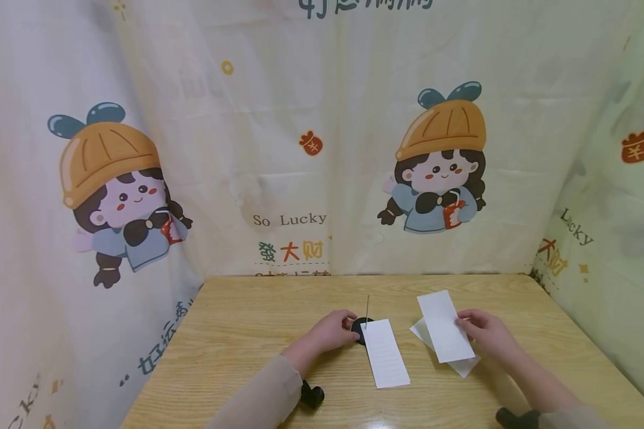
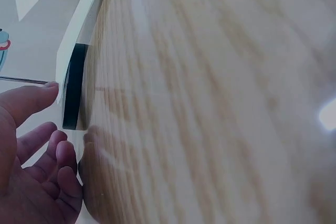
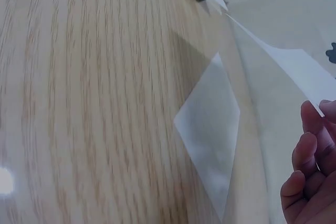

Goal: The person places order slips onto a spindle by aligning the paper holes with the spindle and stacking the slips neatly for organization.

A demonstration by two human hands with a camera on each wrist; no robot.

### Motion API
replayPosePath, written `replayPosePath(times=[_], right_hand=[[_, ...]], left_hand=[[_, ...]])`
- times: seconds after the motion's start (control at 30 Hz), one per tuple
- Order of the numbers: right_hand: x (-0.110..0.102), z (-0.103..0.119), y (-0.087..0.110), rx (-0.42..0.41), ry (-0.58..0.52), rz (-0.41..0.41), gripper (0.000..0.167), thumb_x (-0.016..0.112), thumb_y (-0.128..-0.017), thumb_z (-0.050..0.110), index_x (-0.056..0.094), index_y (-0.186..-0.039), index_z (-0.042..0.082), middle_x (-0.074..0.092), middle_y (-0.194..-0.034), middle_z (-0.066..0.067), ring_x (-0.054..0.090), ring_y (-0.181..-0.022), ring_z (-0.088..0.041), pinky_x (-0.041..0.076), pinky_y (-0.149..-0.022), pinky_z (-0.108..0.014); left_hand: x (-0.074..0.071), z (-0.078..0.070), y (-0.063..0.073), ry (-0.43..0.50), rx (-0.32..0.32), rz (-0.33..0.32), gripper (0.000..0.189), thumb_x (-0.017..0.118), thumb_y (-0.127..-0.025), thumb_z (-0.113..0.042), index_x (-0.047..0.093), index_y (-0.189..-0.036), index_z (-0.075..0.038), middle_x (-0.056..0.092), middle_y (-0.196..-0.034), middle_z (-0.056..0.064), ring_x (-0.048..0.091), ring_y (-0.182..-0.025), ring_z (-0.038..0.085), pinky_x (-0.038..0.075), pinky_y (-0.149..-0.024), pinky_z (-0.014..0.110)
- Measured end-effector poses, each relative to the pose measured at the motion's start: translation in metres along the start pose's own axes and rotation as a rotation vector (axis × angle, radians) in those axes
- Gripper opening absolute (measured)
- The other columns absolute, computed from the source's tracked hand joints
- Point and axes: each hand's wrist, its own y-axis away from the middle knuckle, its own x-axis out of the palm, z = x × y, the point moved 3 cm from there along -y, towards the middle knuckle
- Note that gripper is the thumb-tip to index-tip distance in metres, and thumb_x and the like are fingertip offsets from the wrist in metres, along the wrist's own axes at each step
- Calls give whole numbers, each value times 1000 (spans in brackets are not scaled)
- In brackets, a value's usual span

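My left hand [image 1: 333,329] reaches the left edge of a bill spike's round black base [image 1: 357,329], thumb and fingers apart on either side of that edge. From the base rises a thin metal spike [image 1: 367,307]. White slips of paper [image 1: 386,354] lie over the base's right side and reach toward me; the left wrist view shows the base [image 2: 75,87] edge-on beneath them. Between thumb and fingers, my right hand [image 1: 485,333] pinches a white paper slip [image 1: 445,326] by its right edge, raised off the table. Another slip [image 3: 210,135] lies flat beneath it.
The wooden table [image 1: 236,322] runs back to a printed cloth [image 1: 279,119], which also hangs at both sides. Black camera mounts sit at the left wrist [image 1: 312,395] and right wrist [image 1: 517,418].
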Motion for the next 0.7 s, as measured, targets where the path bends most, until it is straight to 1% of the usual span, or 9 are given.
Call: replayPosePath(times=[0.23, 0.43, 0.57, 0.7], right_hand=[[13, 14, -1, -28, -29, 16, 36, 62, -99, 24, 59, -122, -5, 65, -88, -7, 57, -77, -21, 45, -66, -34], [21, 29, -1, -23, -58, 32, 37, 62, -99, 24, 59, -122, -3, 64, -88, -6, 56, -78, -21, 45, -64, -32], [26, 37, -2, -27, -68, 40, 36, 62, -99, 25, 60, -122, -3, 63, -88, -5, 56, -78, -22, 44, -65, -32], [32, 43, -3, -40, -91, 39, 34, 63, -99, 22, 61, -121, -3, 62, -84, -6, 56, -77, -23, 44, -67, -32]], left_hand=[[-2, 0, 4, 18, -30, -17, 39, 74, -90, -29, 64, -124, -14, 56, -97, -5, 52, -86, 15, 45, -77, 36], [-6, -4, 7, 37, -12, -37, 36, 71, -92, -28, 64, -123, -12, 56, -95, -4, 52, -81, 15, 44, -69, 32], [-9, -5, 10, 50, -6, -53, 37, 70, -93, -28, 64, -124, -10, 56, -94, -4, 52, -73, 14, 44, -63, 30], [-13, -6, 13, 83, -18, -46, 38, 70, -93, -27, 63, -126, -10, 55, -95, -3, 51, -64, 14, 44, -55, 30]])
